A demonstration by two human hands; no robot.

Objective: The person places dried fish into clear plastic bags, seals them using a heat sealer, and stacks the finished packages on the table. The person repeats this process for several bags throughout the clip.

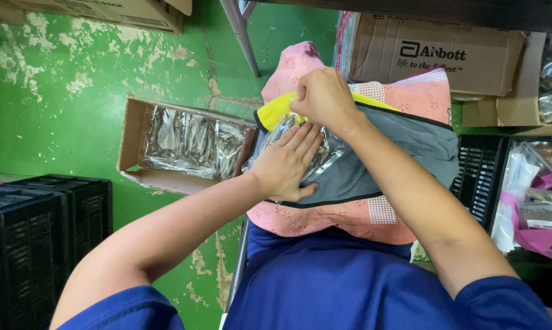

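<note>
Two hands on a clear packet [312, 153] — left hand [286, 164] flat, right hand [325, 98] pinching — above green floor [74, 122].

Single view, head-worn camera: looks steeply down from above the person's chest, close over the lap and both forearms; green floor [74, 122] fills the left, cardboard boxes [435, 55] the top.

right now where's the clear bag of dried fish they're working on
In the head view it lies mid-frame on the person's lap: clear bag under the flat left hand, right hand at its top.
</note>
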